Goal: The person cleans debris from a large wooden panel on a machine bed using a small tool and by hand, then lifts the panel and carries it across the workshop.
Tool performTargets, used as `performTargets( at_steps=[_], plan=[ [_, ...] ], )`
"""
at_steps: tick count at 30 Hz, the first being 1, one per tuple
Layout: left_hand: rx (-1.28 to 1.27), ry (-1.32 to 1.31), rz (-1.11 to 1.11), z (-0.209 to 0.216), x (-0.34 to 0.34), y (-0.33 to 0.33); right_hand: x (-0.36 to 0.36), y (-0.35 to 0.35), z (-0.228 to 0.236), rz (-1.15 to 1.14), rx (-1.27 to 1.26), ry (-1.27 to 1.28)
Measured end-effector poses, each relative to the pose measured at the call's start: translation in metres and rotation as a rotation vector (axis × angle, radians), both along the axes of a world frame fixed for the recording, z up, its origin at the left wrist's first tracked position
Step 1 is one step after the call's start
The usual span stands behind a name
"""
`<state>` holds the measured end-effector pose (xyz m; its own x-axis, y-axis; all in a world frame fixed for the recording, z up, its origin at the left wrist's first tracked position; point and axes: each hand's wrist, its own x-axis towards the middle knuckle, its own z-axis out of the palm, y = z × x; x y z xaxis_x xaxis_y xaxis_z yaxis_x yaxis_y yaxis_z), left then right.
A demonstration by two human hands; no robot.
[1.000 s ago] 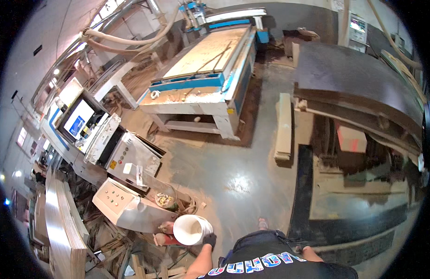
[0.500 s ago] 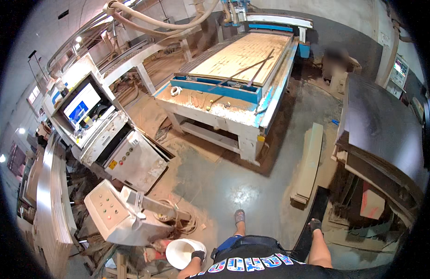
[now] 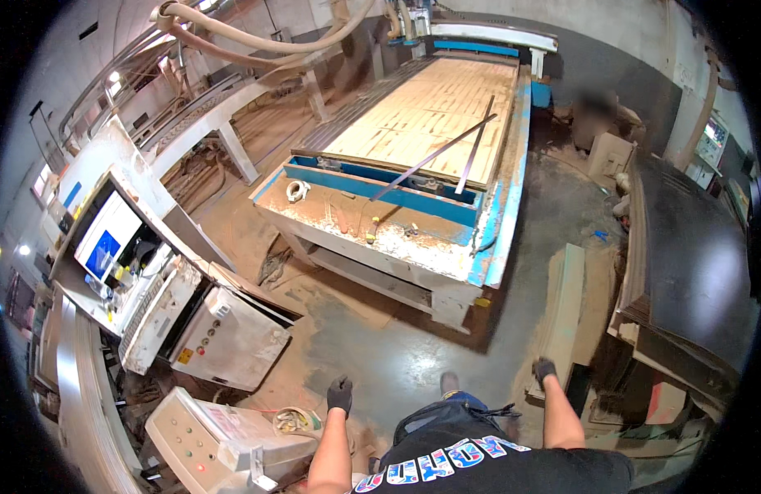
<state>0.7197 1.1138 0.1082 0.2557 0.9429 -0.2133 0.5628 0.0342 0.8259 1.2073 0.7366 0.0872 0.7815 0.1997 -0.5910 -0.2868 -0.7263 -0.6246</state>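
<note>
Trip hazard: boards (image 3: 565,305) flat on the floor, near end right by the right hand (image 3: 545,370); could easily snag a toe if not watching.
Floor (image 3: 347,329): dusty in places, shiny in others, so maybe slick underfoot.
Strips (image 3: 421,166): two, crossed on the worktop (image 3: 430,107), one poking out past the near edge of the pale top; could get knocked off by a careless bump, tbh.
Yellow-tipped tool (image 3: 372,230): near the middle of the worktop's front edge, might roll off if jolted.
Ring (image 3: 303,193): white, sitting by the worktop's front left corner.
Trough (image 3: 434,211): blue, just in from the worktop's front edge; metal bits inside, rest too dark to make out.
Tub (image 3: 316,421): round, just behind the control box (image 3: 224,440); yellow and white bits in it, pretty blurry.
Cabinet (image 3: 240,342): screen (image 3: 109,239) and bottles (image 3: 100,286) in the open upper bay.
Left hand (image 3: 340,395): near the tub, nothing visible in it; can't tell if clenched or loose.
Right hand grip: can't tell either, nor whether touching the boards.
</note>
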Motion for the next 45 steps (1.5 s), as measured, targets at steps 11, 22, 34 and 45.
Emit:
performTargets(
  at_steps=[11,22,34,45],
  plan=[
    [-0.281,0.789,-0.262,-0.006,-0.035,-0.001,0.109,0.431,0.120,0.086,0.777,0.084],
    [-0.441,0.816,-0.207,0.008,-0.015,0.079,0.055,0.708,0.114,0.000,0.878,0.933],
    [-0.353,0.687,-0.486,-0.077,-0.050,0.349,0.056,0.717,0.154,-0.360,1.062,0.498],
    [0.357,0.939,-0.539,-0.057,0.003,0.673,0.019,0.615,0.096,-1.182,1.059,0.346]
  ],
)
